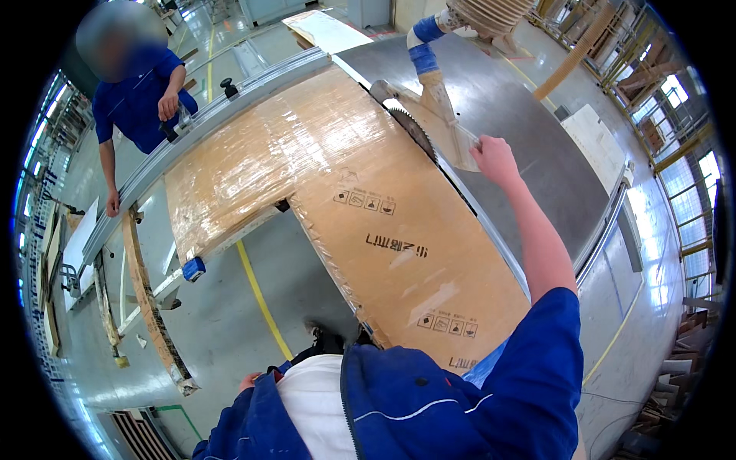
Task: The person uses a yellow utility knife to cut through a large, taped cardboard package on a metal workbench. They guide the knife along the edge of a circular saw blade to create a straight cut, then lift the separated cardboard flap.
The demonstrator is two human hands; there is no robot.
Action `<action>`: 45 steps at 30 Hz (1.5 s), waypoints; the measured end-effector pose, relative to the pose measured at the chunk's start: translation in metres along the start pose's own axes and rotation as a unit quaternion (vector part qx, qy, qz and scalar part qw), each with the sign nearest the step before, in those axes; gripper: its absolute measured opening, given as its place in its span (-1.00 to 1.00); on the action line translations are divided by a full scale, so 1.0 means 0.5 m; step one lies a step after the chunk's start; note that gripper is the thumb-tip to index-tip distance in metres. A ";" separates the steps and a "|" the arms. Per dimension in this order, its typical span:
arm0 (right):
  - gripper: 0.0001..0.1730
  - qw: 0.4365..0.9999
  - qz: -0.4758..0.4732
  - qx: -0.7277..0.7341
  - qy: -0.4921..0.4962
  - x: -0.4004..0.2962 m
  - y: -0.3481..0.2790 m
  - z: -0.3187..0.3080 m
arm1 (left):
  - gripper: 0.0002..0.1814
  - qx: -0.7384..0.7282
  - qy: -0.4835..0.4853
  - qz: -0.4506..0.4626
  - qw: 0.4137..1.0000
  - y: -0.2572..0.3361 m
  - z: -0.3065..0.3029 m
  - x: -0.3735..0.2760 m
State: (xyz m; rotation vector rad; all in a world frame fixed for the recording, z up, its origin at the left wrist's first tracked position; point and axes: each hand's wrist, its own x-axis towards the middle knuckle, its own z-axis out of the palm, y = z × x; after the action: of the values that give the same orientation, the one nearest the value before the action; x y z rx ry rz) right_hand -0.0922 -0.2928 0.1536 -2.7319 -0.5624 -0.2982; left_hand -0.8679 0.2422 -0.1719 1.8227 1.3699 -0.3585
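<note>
My right hand is closed on the near end of a clear plastic saw blade guard, above the sliding table saw's dark metal table. Left of the guard, the toothed circular saw blade stands exposed in its slot. Cardboard bearing print and handling symbols covers the sliding table beside the blade. Clear film wraps the brown covering toward the fence. Only a small part of my left hand shows, low beside my jacket; its fingers are hidden.
A co-worker in blue stands behind the aluminium crosscut fence, one hand near a black-knobbed stop. A dust hose joins the guard. A blue tape measure sits at the frame's corner. A wooden strip leans at left.
</note>
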 end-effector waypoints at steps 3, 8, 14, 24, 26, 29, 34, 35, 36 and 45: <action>-0.69 1.000 0.002 0.006 0.014 -0.012 0.009 0.016 | -0.59 0.014 -0.006 0.024 1.000 -0.017 -0.006 0.014; -0.71 1.000 0.002 -0.001 0.016 -0.007 0.019 0.016 | -0.60 -0.006 0.001 0.009 1.000 -0.037 0.006 0.030; -0.69 1.000 0.011 0.001 0.018 -0.007 0.009 0.021 | -0.61 -0.033 0.014 -0.006 0.999 -0.048 0.045 0.032; -0.59 0.979 0.125 0.045 -0.153 0.024 -0.004 -0.012 | -0.64 -0.140 0.046 -0.005 0.989 -0.118 0.092 0.019; -0.59 0.985 0.106 0.004 -0.135 0.023 -0.001 0.000 | -0.66 -0.109 0.059 -0.031 0.992 -0.107 0.097 -0.006; -0.60 0.995 0.044 -0.047 -0.076 0.016 0.007 0.021 | -0.68 -0.055 0.071 -0.068 0.994 -0.086 0.100 -0.041; -0.60 0.999 0.024 -0.042 -0.024 0.000 0.014 0.027 | -0.70 -0.090 0.033 -0.099 0.990 -0.109 0.106 -0.038; -0.61 0.999 0.018 -0.047 -0.020 -0.002 0.013 0.026 | -0.69 -0.152 0.028 -0.117 0.981 -0.124 0.109 -0.031; -0.61 0.998 0.016 -0.051 -0.012 -0.005 0.011 0.025 | -0.69 -0.213 0.023 -0.134 0.968 -0.139 0.113 -0.023; -0.63 1.000 0.009 -0.023 0.013 -0.014 0.013 0.035 | -0.70 -0.125 0.024 -0.082 0.989 -0.157 0.096 -0.022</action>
State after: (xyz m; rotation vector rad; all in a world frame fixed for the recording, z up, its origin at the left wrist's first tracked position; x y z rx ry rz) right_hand -0.0936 -0.2947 0.1335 -2.7711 -0.5300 -0.3456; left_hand -0.9311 0.2061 -0.2289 1.5283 1.5297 -0.2169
